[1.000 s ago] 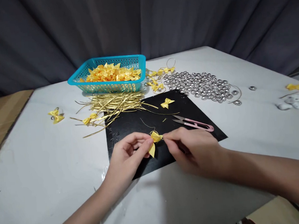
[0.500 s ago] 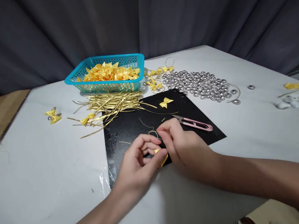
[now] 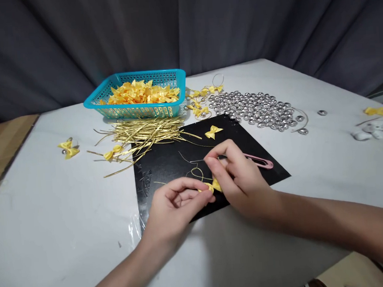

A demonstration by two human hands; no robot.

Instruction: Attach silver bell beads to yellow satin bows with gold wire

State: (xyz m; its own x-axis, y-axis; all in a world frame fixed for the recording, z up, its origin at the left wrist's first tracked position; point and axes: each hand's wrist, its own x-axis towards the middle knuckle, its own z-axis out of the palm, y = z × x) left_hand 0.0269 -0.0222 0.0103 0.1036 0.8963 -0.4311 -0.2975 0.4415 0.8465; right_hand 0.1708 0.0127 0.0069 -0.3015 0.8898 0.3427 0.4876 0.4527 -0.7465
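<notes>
My left hand (image 3: 179, 202) pinches a yellow ribbon bow (image 3: 216, 185) between thumb and forefinger, over the black mat (image 3: 166, 163). Thumb and forefinger of my right hand (image 3: 235, 169) are closed on a thin silvery needle (image 3: 197, 161) that points left. Beneath the needle, a fine gold thread (image 3: 198, 173) curls in loose loops toward the bow. Pink thread snips (image 3: 262, 161) lie on the mat, their blades hidden behind my right hand. Another yellow bow (image 3: 213, 132) rests near the mat's far edge.
A blue basket (image 3: 135, 106) full of yellow bows stands at the back, with gold twist ties (image 3: 147, 130) heaped before it. Silver beads (image 3: 255, 109) spread at back right. Bows with beads (image 3: 68, 149) lie left; a white figurine (image 3: 377, 128) is far right.
My right hand has shifted slightly right and up, now covering the snips' blades, and the needle has come into view. The bow in my left hand has turned and shows more.
</notes>
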